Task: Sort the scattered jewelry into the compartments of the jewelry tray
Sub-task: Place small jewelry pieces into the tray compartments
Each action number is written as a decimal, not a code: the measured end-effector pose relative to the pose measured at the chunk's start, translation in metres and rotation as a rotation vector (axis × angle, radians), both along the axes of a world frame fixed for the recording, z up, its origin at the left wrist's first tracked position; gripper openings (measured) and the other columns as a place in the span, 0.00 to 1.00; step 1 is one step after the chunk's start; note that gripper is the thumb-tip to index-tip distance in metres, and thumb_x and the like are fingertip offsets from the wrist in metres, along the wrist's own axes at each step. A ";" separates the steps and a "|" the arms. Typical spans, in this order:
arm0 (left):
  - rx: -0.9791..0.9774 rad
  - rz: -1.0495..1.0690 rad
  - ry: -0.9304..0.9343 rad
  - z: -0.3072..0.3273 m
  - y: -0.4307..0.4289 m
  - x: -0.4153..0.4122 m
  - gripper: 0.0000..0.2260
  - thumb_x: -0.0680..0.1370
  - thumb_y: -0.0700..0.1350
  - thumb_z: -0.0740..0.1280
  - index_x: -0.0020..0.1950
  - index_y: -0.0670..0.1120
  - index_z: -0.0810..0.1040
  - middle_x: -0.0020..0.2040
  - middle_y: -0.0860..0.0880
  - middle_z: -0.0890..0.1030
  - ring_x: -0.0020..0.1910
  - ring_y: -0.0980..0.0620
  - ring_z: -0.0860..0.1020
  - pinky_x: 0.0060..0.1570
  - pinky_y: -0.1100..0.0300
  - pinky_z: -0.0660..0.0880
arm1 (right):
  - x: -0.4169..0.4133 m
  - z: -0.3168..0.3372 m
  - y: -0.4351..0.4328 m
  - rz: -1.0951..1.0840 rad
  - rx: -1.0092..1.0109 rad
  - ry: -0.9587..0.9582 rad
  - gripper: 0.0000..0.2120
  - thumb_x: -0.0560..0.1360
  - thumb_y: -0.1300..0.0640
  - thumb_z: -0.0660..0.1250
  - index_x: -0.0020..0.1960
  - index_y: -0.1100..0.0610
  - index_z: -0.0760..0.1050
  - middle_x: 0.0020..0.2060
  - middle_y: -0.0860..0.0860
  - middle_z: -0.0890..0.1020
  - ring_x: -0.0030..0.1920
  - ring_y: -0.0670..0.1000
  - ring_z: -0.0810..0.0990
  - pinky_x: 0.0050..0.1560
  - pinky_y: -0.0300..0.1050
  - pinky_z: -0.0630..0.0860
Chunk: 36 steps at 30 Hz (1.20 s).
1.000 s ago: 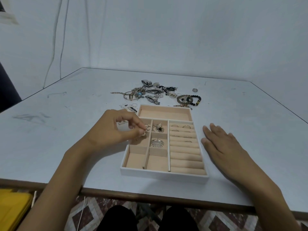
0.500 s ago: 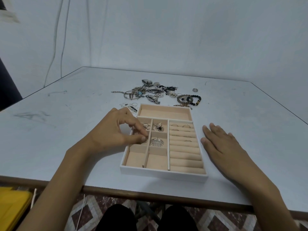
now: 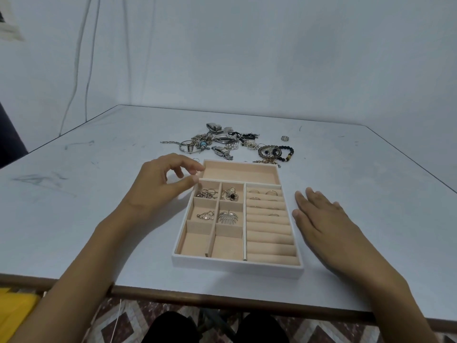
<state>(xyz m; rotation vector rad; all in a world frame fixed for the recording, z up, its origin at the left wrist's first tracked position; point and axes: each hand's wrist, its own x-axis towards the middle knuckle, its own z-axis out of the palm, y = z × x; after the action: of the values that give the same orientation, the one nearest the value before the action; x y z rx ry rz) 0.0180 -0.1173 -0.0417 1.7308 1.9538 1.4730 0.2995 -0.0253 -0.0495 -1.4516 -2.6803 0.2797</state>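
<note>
The white jewelry tray (image 3: 235,265) with peach lining lies in front of me. Its small left compartments hold hoop earrings (image 3: 206,193), a flower piece (image 3: 230,194), a small silver piece (image 3: 205,215) and a fan-shaped brooch (image 3: 227,217). Several rings (image 3: 263,193) sit in the ring rolls on the right. My left hand (image 3: 160,184) hovers at the tray's far left corner, fingers loosely curled, holding nothing. My right hand (image 3: 321,221) lies flat on the table beside the tray's right wall. A pile of scattered jewelry (image 3: 227,141) lies behind the tray.
A black bead bracelet (image 3: 284,152) and a lone ring (image 3: 285,138) lie at the pile's right. The table's near edge (image 3: 222,297) runs just below the tray. Cables hang on the wall at the left. A yellow object (image 3: 14,310) sits under the table, bottom left.
My left hand let go of a small silver piece in the tray's middle left compartment and drew back up to the far left corner. My right hand stayed put.
</note>
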 end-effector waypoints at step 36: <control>-0.057 0.035 0.085 -0.006 0.132 -0.025 0.05 0.73 0.45 0.68 0.43 0.56 0.81 0.41 0.55 0.83 0.40 0.56 0.79 0.47 0.53 0.77 | -0.151 0.045 0.182 0.121 0.179 0.214 0.08 0.73 0.62 0.66 0.46 0.53 0.82 0.47 0.49 0.84 0.50 0.52 0.79 0.45 0.42 0.67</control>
<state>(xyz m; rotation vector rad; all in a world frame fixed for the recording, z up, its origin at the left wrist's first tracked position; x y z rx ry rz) -0.0073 0.0146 -0.0475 1.7721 2.0572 1.3618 0.1484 0.1566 -0.0049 -1.1432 -2.5491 0.1855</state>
